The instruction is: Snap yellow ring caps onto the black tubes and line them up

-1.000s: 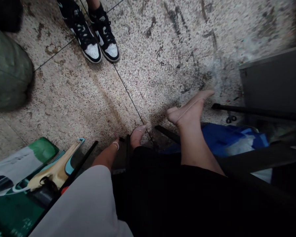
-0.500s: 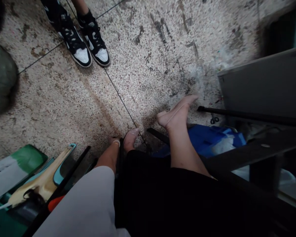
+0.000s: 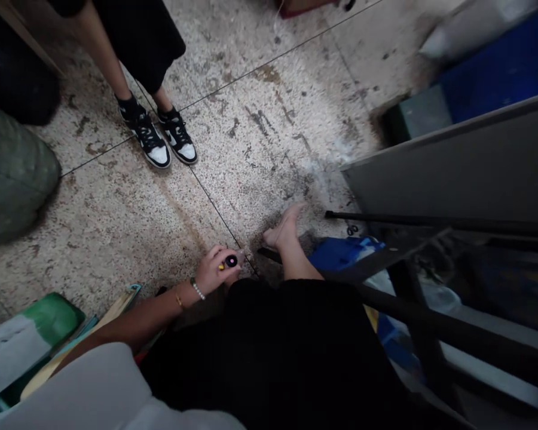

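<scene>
My left hand (image 3: 211,273) is closed around a small black round-ended object (image 3: 231,261) with a pinkish centre. A bit of yellow shows beside it under my fingers, and the rest is hidden, so its kind cannot be told. The hand is above the floor, close to my black-clad lap (image 3: 269,346) and over one of my feet. A pearl bracelet and a gold-coloured band circle that wrist. My right hand is out of view.
Another person stands ahead in black and white sneakers (image 3: 186,146). A green sack (image 3: 15,170) is at the left, with a green and white bag (image 3: 40,322) below it. Right of me are a grey panel (image 3: 457,164), dark bars (image 3: 470,340) and scissors (image 3: 352,230) on the floor.
My left hand has come up from down beside my foot and now shows the black object in its grip. The view has shifted, bringing more of the other person's legs into sight.
</scene>
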The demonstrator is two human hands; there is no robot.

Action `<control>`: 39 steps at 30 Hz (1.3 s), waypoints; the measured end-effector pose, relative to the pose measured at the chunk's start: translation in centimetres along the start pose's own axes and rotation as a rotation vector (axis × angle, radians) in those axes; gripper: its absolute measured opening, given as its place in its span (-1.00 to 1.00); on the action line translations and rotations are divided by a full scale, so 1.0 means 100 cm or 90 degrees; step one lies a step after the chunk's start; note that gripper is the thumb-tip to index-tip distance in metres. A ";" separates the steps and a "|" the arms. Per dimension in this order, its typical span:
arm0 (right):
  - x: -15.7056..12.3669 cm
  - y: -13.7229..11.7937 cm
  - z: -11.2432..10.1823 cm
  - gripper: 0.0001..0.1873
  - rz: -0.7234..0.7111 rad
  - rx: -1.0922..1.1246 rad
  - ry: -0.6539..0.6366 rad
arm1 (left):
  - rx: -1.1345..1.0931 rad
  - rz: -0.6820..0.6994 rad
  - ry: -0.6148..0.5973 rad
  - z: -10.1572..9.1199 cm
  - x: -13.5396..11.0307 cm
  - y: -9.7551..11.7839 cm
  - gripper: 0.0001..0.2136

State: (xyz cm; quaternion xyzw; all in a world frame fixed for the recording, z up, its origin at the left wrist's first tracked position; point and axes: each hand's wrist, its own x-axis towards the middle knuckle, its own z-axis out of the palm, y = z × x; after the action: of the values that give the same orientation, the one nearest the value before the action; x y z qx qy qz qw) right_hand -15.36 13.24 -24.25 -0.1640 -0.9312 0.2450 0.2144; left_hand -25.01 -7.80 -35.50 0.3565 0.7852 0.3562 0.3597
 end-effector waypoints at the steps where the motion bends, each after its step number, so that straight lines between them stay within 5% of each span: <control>1: -0.021 -0.037 -0.036 -0.63 0.004 -0.036 -0.020 | -0.015 0.041 0.002 -0.012 -0.008 0.019 -0.72; 3: -0.062 -0.109 -0.104 -0.51 -0.026 -0.139 -0.092 | -0.053 0.158 0.028 -0.035 -0.024 0.056 -0.69; 4: -0.079 -0.139 -0.132 -0.70 -0.028 -0.163 -0.096 | -0.063 0.220 0.045 -0.044 -0.032 0.072 -0.68; 7: -0.101 -0.192 -0.177 -0.67 -0.036 -0.232 -0.149 | -0.028 0.360 0.074 -0.063 -0.054 0.110 -0.64; 10: -0.094 -0.199 -0.177 -0.57 -0.068 -0.254 -0.151 | 0.046 0.466 0.077 -0.070 -0.075 0.138 -0.60; 14: -0.093 -0.218 -0.169 -0.54 -0.015 -0.163 -0.020 | 0.078 0.649 0.071 -0.072 -0.109 0.174 -0.64; 18: -0.120 -0.269 -0.174 -0.67 0.074 -0.081 0.122 | 0.005 0.784 0.070 -0.069 -0.140 0.214 -0.63; 21: -0.150 -0.295 -0.189 -0.65 0.082 -0.144 0.210 | -0.011 0.848 0.040 -0.056 -0.155 0.252 -0.65; 26: -0.210 -0.297 -0.229 -0.60 0.202 -0.356 0.395 | 0.092 0.920 -0.012 -0.003 -0.176 0.335 -0.74; 29: -0.247 -0.276 -0.248 -0.70 0.342 -0.391 0.517 | 0.222 0.901 -0.134 0.042 -0.188 0.372 -0.78; 33: -0.293 -0.239 -0.253 -0.82 0.434 -0.354 0.568 | 0.314 0.839 -0.232 0.085 -0.196 0.387 -0.72; 39: -0.304 -0.234 -0.240 -0.61 0.295 -0.368 0.510 | 0.277 0.793 -0.336 0.080 -0.189 0.389 -0.88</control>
State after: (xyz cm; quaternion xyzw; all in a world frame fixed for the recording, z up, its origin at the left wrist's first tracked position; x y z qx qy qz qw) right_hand 17.47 -9.29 -2.76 -0.4978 -0.7453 -0.0622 0.4392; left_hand 2.55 -1.69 -1.73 0.8774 0.3750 0.2326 0.1882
